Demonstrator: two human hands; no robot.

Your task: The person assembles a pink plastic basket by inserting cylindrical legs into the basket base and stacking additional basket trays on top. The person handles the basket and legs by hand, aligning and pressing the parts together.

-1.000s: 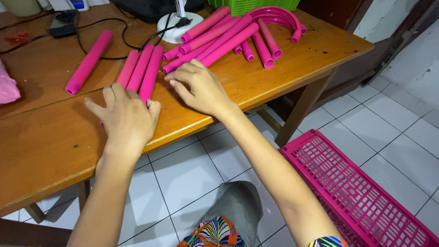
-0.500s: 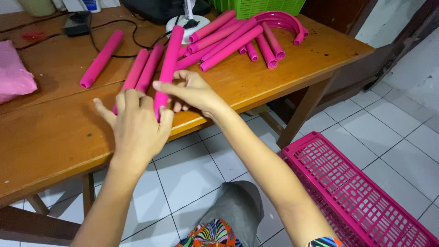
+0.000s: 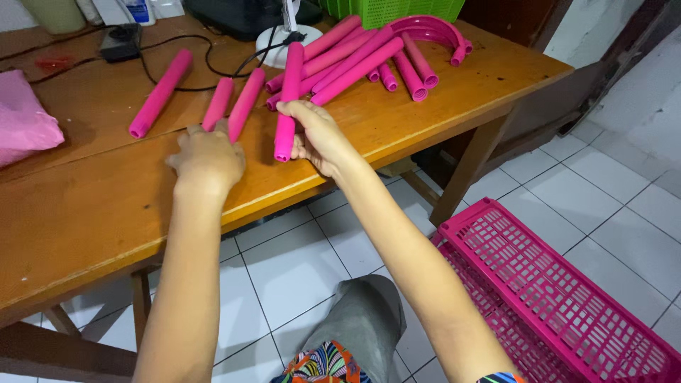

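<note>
Knees in grey cloth with a bright patterned hem sit at the bottom of the view, over white floor tiles (image 3: 298, 269). Right of the wooden table's (image 3: 85, 213) near edge, down on the floor, stands a pink slatted plastic crate (image 3: 560, 291). Above that edge the right hand (image 3: 316, 135) is closed around a pink plastic tube (image 3: 287, 99), fingers wrapped about its lower part, the tube lifted clear of the table and nearly upright, its open end pointing down. Left of it the left hand (image 3: 207, 154) rests knuckles up on the table, fingers curled narrow over the near ends of two more pink tubes (image 3: 237, 106) that lie side by side on the wood; whether it grips them cannot be told. Further left on the table lies a single pink tube (image 3: 159, 93), well apart from the pair, and at the table's left edge a pink plastic bag (image 3: 21, 128). Toward the table's far side a heap of pink tubes (image 3: 355, 60) lies crossed, with a curved pink plastic arch (image 3: 429, 27) behind it. Beyond are a black cable (image 3: 177, 53), a white round lamp base (image 3: 277, 39) and a green plastic basket (image 3: 390, 8)
</note>
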